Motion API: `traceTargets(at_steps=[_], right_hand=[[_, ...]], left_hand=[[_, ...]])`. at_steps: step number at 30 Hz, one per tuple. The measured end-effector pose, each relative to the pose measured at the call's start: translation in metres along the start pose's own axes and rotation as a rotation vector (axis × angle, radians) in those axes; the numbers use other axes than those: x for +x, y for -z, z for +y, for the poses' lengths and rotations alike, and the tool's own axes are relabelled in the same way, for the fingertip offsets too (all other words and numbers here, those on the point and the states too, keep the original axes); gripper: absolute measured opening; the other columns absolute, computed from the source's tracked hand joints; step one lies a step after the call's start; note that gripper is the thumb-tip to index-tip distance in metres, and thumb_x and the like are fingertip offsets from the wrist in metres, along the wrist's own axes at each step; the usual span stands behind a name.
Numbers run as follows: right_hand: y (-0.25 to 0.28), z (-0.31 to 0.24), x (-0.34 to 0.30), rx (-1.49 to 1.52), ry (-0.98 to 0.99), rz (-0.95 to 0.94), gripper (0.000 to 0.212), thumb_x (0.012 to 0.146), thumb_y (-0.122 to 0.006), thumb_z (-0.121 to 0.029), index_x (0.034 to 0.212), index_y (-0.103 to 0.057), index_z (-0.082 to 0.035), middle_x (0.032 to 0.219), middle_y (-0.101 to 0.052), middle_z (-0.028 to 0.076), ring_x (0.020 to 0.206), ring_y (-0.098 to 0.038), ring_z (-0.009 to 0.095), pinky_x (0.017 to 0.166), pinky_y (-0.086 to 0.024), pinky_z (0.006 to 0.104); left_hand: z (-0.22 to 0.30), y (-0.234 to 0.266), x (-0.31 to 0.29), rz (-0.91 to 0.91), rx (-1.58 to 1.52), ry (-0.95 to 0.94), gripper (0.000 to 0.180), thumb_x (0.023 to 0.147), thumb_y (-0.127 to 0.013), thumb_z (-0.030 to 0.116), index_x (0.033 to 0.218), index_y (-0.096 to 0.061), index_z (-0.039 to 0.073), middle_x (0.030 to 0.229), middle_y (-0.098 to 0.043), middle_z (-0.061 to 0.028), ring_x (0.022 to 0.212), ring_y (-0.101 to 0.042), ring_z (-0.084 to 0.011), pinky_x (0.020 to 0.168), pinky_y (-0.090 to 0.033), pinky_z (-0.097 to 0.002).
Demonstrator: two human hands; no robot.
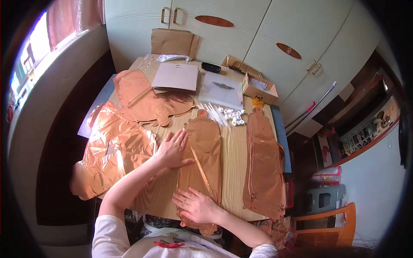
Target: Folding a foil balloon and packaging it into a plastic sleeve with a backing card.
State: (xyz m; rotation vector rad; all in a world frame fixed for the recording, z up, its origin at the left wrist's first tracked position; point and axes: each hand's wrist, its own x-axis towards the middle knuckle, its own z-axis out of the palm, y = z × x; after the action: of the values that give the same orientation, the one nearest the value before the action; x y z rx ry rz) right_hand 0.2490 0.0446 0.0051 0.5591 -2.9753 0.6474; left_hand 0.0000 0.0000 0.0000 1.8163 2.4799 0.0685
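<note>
Far left: window (32, 47) strip, bright, detail washed out. A dark band of floor runs between the wall and the table's left edge.

Wooden table (234, 167), long axis running away from the person. Left edge: a crumpled copper foil sheet (114, 148) overhangs the left side and near corner; its lower part hangs past the edge. Behind it a 2nd flat foil piece (146, 96) lies partly over the far-left table edge, just beside a white card (175, 76).

Left hand (172, 149): fingers spread wide, palm flat down, pressing the left margin of the long foil balloon (202, 163) at table centre. It grips nothing. The forearm crosses a bare strip of wood between the crumpled sheet and the balloon.

Right hand (195, 205): flat, fingers fanned toward the left, resting on the balloon's near end by the table's front edge. Holds nothing. The balloon's lowest part drops over the front edge and is partly hidden by the hand.

Right of the balloon: an open lane of bare wood, then a stack of foil pieces (263, 167) lying along the right edge, slightly overhanging.

Mid-table: white sticks and small white cups (230, 115), too small to count. Behind: clear plastic bag (223, 89), open cardboard box (259, 88), flat cardboard (174, 42) leaning on the wardrobe (241, 30).

Lower right: orange chair (329, 228), cut off by the lens rim. Shelf contents at far right not legible.
</note>
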Motion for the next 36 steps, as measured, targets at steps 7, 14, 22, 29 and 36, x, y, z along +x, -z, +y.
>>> traceTargets(at_steps=[7,14,22,29,36], right_hand=[[0.013,-0.038,-0.066,0.167,0.086,0.222,0.046,0.086,-0.07,-0.033,0.122,-0.063,-0.006,0.131,-0.06,0.01,0.125,-0.055,0.024,0.108,-0.041,0.0443],[-0.036,-0.053,-0.143,-0.302,-0.152,0.516,0.034,0.085,-0.072,-0.025,0.117,-0.062,-0.018,0.116,-0.06,-0.005,0.11,-0.055,0.013,0.095,-0.044,0.033],[-0.043,-0.043,-0.131,-0.42,-0.152,0.646,0.015,0.084,-0.071,-0.02,0.098,-0.069,-0.017,0.105,-0.067,-0.005,0.1,-0.061,0.01,0.086,-0.047,0.0296],[-0.038,-0.045,-0.135,-0.392,-0.152,0.657,0.015,0.085,-0.072,-0.019,0.098,-0.069,-0.014,0.103,-0.069,-0.005,0.1,-0.063,0.011,0.086,-0.048,0.031],[-0.047,-0.041,-0.143,-0.366,-0.142,0.709,0.021,0.088,-0.068,-0.016,0.107,-0.06,-0.014,0.097,-0.072,-0.003,0.099,-0.066,0.011,0.087,-0.047,0.0318]], left_hand=[[-0.008,-0.007,0.004,0.096,-0.044,0.002,0.11,0.084,-0.04,0.079,0.148,-0.026,-0.009,0.156,-0.025,-0.0241,0.148,-0.019,-0.0327,0.119,-0.012,-0.0506],[-0.007,-0.008,0.001,0.1,-0.056,0.0,0.109,0.084,-0.041,0.078,0.148,-0.026,-0.008,0.156,-0.025,-0.0235,0.148,-0.018,-0.0325,0.12,-0.01,-0.05],[-0.005,-0.006,0.0,0.097,-0.009,0.0,0.108,0.083,-0.038,0.081,0.151,-0.025,-0.003,0.157,-0.026,-0.021,0.148,-0.019,-0.0318,0.119,-0.013,-0.0522],[-0.008,-0.011,-0.003,0.117,0.001,-0.009,0.105,0.085,-0.035,0.08,0.15,-0.027,-0.002,0.156,-0.027,-0.0214,0.148,-0.02,-0.0326,0.118,-0.014,-0.054],[-0.007,-0.01,-0.002,0.119,0.007,-0.013,0.103,0.086,-0.035,0.079,0.15,-0.028,-0.001,0.156,-0.027,-0.0216,0.148,-0.02,-0.0328,0.118,-0.014,-0.0544]])
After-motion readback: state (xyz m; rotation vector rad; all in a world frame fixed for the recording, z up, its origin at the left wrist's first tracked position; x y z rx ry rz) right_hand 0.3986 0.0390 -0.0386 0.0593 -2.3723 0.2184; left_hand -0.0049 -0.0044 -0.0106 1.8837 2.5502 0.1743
